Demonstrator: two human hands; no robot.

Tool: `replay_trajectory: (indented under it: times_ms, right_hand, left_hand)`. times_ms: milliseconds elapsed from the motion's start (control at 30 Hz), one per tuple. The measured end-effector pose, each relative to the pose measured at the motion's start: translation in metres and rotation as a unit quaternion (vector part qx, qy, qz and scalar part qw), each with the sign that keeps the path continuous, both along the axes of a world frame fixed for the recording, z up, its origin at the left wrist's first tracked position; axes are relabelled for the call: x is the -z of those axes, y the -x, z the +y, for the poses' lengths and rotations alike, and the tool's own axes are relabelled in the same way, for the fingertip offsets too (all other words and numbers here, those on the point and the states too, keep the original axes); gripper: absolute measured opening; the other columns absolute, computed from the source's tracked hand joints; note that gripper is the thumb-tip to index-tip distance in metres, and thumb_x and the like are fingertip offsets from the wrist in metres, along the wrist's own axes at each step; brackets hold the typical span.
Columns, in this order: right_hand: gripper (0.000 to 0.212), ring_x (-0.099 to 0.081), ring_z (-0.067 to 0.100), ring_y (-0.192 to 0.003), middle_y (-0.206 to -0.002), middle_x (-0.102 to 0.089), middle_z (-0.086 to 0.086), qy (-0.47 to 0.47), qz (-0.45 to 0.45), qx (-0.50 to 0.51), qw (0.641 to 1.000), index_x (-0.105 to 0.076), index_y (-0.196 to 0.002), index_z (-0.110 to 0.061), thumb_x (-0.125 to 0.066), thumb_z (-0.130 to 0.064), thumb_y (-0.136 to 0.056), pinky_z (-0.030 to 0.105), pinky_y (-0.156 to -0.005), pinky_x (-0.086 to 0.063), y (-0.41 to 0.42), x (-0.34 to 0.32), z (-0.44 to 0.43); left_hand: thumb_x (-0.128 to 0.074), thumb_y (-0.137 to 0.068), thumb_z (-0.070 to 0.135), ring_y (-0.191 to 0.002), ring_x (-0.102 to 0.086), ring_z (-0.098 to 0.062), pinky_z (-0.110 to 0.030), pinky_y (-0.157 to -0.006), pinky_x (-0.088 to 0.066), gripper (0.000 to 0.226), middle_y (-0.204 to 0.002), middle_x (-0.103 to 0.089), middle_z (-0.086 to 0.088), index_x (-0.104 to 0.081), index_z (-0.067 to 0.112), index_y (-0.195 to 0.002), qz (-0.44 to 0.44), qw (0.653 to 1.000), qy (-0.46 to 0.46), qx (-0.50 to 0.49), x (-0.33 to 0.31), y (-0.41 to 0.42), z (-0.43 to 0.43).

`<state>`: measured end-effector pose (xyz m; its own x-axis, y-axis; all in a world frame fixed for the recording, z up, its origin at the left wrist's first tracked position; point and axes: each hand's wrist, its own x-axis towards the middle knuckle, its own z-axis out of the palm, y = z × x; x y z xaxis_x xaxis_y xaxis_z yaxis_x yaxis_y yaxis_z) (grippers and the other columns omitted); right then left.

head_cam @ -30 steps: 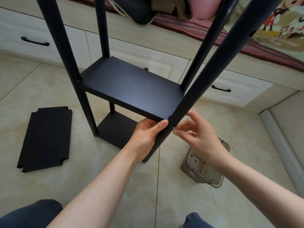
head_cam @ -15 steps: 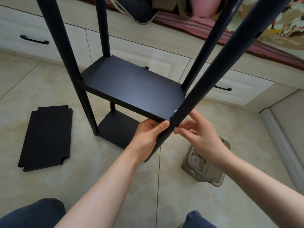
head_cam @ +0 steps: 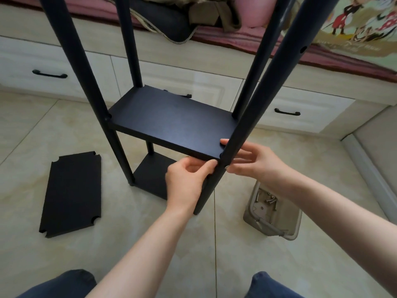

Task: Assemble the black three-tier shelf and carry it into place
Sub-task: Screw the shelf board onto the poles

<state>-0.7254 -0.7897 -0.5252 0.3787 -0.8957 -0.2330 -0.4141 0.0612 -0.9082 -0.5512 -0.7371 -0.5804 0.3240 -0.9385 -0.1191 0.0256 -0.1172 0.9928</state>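
The black shelf frame stands on the tiled floor with four dark poles. Its middle board (head_cam: 171, 121) and bottom board (head_cam: 153, 177) sit between them. My left hand (head_cam: 188, 181) grips the near right pole (head_cam: 253, 117) just under the middle board's front corner, thumb on the board's edge. My right hand (head_cam: 253, 160) pinches a small silver screw (head_cam: 226, 167) against that pole below the corner, with one fingertip reaching round behind it. A third black board (head_cam: 72, 194) with notched corners lies flat on the floor to the left.
A translucent plastic tub (head_cam: 272, 214) with several screws and small metal parts stands on the floor at the right. White drawer fronts (head_cam: 174, 80) with black handles run along behind the shelf, with bedding on top. My knees show at the bottom edge.
The view has tilted up and the shelf sits lower in frame. My right hand has closed in on the pole, its finger now hooked behind it. The left hand keeps its grip.
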Motion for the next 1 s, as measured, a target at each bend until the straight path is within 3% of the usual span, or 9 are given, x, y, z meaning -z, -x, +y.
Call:
replay_trajectory:
  times_ms: [67,133,233,333,467,633,733,867,1000]
  right_hand:
    - [0.057,-0.07,0.011,-0.103,-0.107,-0.076,-0.004,-0.009,0.003,0.009,1.0,-0.067,-0.116,-0.043,-0.076,0.001,-0.081,0.03,-0.093,-0.055,0.0,-0.001,-0.002]
    - [0.055,-0.071,0.014,-0.103,-0.106,-0.076,-0.001,-0.024,0.003,0.012,1.0,-0.069,-0.115,-0.044,-0.077,-0.001,-0.081,0.037,-0.1,-0.053,0.0,-0.002,-0.004]
    - [0.052,-0.071,0.014,-0.104,-0.106,-0.076,-0.003,-0.051,0.011,0.0,0.999,-0.068,-0.12,-0.039,-0.078,-0.005,-0.082,0.041,-0.104,-0.05,0.002,-0.004,-0.007]
    - [0.048,-0.07,0.018,-0.107,-0.108,-0.076,0.0,-0.073,0.0,-0.011,0.997,-0.068,-0.122,-0.034,-0.075,-0.005,-0.085,0.044,-0.107,-0.047,0.004,-0.006,-0.01]
    - [0.043,-0.068,0.024,-0.111,-0.11,-0.075,0.005,-0.071,-0.026,-0.024,0.997,-0.072,-0.114,-0.037,-0.072,-0.004,-0.087,0.046,-0.109,-0.045,0.007,-0.003,-0.014]
    - [0.048,-0.069,0.022,-0.109,-0.112,-0.073,0.011,-0.124,-0.087,-0.014,0.988,-0.057,-0.129,-0.033,-0.067,-0.009,-0.088,0.032,-0.094,-0.053,0.014,0.004,-0.022]
    - [0.04,-0.072,0.028,-0.101,-0.107,-0.074,0.017,-0.179,-0.166,0.094,0.965,-0.042,-0.133,-0.018,-0.055,-0.012,-0.096,0.043,-0.097,-0.052,0.009,0.011,-0.03]
    - [0.05,-0.068,0.037,-0.108,-0.118,-0.069,0.021,-0.222,-0.211,0.078,0.949,-0.047,-0.138,-0.006,-0.057,-0.037,-0.099,0.049,-0.099,-0.052,-0.009,0.015,-0.038]
    - [0.041,-0.07,0.039,-0.094,-0.097,-0.071,0.018,-0.244,-0.299,0.1,0.917,-0.045,-0.132,-0.007,-0.062,-0.02,-0.096,0.059,-0.096,-0.051,-0.019,0.025,-0.045]
  left_hand:
    - [-0.085,-0.08,0.033,-0.069,-0.065,-0.01,-0.029,-0.065,-0.054,0.022,-0.065,-0.067,0.009,-0.068,0.022,-0.074,-0.18,0.978,0.092,-0.057,-0.004,-0.006,0.006]
    - [-0.089,-0.074,0.028,-0.079,-0.058,-0.018,-0.035,-0.069,-0.051,0.026,-0.076,-0.064,0.007,-0.067,0.017,-0.083,-0.338,0.916,0.215,-0.035,-0.012,-0.011,0.007]
    - [-0.094,-0.065,0.034,-0.106,-0.051,-0.023,-0.04,-0.088,-0.044,0.049,-0.103,-0.066,0.0,-0.071,0.015,-0.104,-0.482,0.842,0.235,0.057,-0.024,-0.007,-0.003]
    - [-0.092,-0.067,0.039,-0.107,-0.053,-0.021,-0.039,-0.095,-0.04,0.046,-0.102,-0.066,0.002,-0.07,0.016,-0.101,-0.51,0.823,0.225,0.106,-0.031,-0.003,-0.015]
    - [-0.09,-0.071,0.039,-0.1,-0.058,-0.018,-0.033,-0.092,-0.041,0.04,-0.096,-0.065,0.006,-0.068,0.018,-0.097,-0.512,0.814,0.231,0.147,-0.035,-0.008,-0.029]
    - [-0.084,-0.076,0.038,-0.101,-0.053,-0.012,-0.028,-0.09,-0.044,0.038,-0.102,-0.063,0.012,-0.067,0.022,-0.106,-0.498,0.817,0.216,0.194,-0.038,-0.01,-0.036]
    - [-0.083,-0.078,0.034,-0.103,-0.053,-0.012,-0.032,-0.09,-0.049,0.035,-0.104,-0.063,0.012,-0.065,0.022,-0.105,-0.494,0.817,0.214,0.206,-0.04,-0.012,-0.036]
    - [-0.084,-0.079,0.033,-0.106,-0.055,-0.015,-0.036,-0.091,-0.051,0.039,-0.109,-0.065,0.008,-0.066,0.018,-0.111,-0.5,0.815,0.205,0.21,-0.043,-0.014,-0.037]
    - [-0.083,-0.079,0.034,-0.104,-0.056,-0.016,-0.035,-0.09,-0.05,0.039,-0.106,-0.065,0.008,-0.067,0.017,-0.11,-0.502,0.812,0.203,0.218,-0.047,-0.014,-0.037]
